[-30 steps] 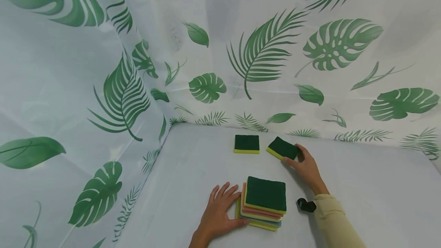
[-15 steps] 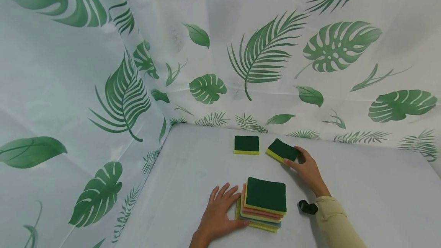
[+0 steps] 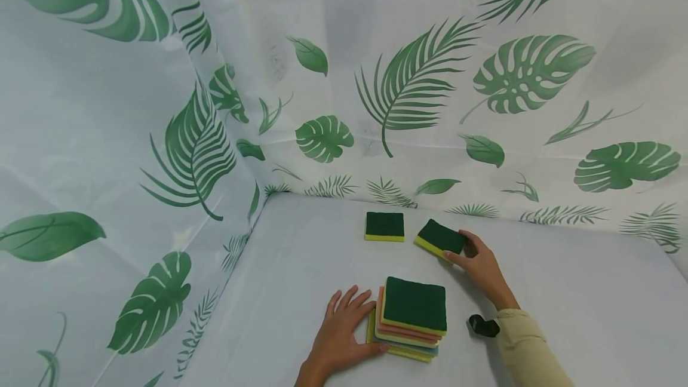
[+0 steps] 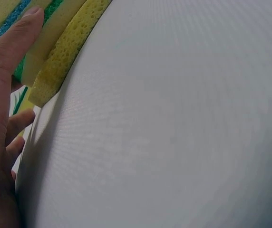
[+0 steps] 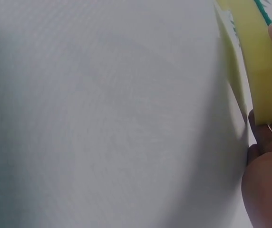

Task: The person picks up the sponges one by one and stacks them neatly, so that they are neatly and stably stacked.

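My right hand (image 3: 480,264) pinches a scouring sponge (image 3: 441,236), dark green on top and yellow below, between thumb and fingers. In the right wrist view the held sponge's yellow side (image 5: 262,66) faces the camera, tilted over the white surface. A stack of sponges (image 3: 414,303) stands nearer, its layers green, yellow, pink and blue. My left hand (image 3: 343,332) is spread at the left of the stack, its thumb along the near side. The left wrist view shows that thumb (image 4: 19,40) against the layers, with a porous yellow sponge (image 4: 72,45) at the bottom.
Another green-and-yellow sponge (image 3: 384,226) lies flat at the back, left of the held one. A small black object (image 3: 484,325) sits by the right sleeve cuff (image 3: 513,327). Leaf-printed sheets (image 3: 333,17) wall the white surface (image 3: 290,267) at the back and left.
My right hand has drawn slightly nearer with the sponge in its fingers. The small black object has shifted along with the sleeve. My left hand and the stack look unchanged.
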Available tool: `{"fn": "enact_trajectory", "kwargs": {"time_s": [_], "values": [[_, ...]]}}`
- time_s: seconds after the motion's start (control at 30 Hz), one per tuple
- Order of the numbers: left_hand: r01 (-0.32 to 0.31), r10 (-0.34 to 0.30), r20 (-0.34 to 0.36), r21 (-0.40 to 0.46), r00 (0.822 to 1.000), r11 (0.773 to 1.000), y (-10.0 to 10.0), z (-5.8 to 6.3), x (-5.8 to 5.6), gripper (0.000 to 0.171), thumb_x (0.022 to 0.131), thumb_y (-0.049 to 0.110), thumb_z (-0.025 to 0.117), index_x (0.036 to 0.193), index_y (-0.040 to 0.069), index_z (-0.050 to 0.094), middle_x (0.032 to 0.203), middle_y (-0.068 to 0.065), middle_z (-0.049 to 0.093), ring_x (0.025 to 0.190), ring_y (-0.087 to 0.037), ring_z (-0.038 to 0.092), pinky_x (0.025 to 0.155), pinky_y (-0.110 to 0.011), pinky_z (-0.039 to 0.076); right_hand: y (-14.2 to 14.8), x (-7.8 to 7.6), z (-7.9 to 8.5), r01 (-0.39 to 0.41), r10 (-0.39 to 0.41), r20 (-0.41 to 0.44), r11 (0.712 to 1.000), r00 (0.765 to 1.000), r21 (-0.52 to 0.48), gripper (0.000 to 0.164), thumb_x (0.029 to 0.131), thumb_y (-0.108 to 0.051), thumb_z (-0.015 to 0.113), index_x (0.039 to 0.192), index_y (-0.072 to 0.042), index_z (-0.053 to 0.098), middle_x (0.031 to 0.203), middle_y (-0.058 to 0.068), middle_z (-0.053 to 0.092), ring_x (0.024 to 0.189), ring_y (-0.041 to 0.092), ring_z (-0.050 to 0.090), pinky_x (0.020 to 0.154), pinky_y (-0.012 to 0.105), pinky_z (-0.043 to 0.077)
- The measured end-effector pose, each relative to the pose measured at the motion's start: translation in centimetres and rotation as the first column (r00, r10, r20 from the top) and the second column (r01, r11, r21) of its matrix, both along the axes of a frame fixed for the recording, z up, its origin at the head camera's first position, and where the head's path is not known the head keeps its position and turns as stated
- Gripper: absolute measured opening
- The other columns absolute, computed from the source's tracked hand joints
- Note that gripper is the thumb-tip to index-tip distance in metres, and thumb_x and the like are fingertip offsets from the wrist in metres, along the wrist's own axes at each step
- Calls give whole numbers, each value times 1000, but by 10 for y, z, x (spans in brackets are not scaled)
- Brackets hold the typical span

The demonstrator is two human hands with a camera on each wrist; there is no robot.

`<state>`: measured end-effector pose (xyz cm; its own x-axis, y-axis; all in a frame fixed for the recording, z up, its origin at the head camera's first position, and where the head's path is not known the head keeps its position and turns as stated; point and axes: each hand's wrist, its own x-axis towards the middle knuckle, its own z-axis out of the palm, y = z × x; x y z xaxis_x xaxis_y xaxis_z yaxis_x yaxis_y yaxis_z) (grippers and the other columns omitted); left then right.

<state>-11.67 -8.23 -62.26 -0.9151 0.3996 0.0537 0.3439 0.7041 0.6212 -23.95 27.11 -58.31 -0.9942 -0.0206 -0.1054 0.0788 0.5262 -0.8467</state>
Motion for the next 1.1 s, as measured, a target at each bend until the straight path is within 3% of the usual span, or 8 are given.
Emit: {"fn": "enact_trajectory", "kwargs": {"time_s": [0.6, 1.1], "values": [[21, -21, -38, 6, 999, 1000, -3, -1, 0, 88, 88, 86, 59, 154, 28, 60, 163, 10, 48, 159, -22, 29, 129, -61, 16, 4, 5, 8, -22, 21, -22, 999, 1000, -38, 93, 100, -41, 77, 167, 0, 27, 162, 33, 38, 149, 54, 37, 119, 69, 33], [17, -18, -51, -30, 999, 999, -2, 0, 0, 88, 88, 87, 59, 153, 28, 61, 163, 10, 48, 159, -22, 30, 129, -60, 18, -5, 19, 32, -37, 33, -46, 996, 998, -77, 90, 100, -39, 77, 167, -3, 29, 158, 34, 43, 147, 56, 39, 116, 70, 38]]}}
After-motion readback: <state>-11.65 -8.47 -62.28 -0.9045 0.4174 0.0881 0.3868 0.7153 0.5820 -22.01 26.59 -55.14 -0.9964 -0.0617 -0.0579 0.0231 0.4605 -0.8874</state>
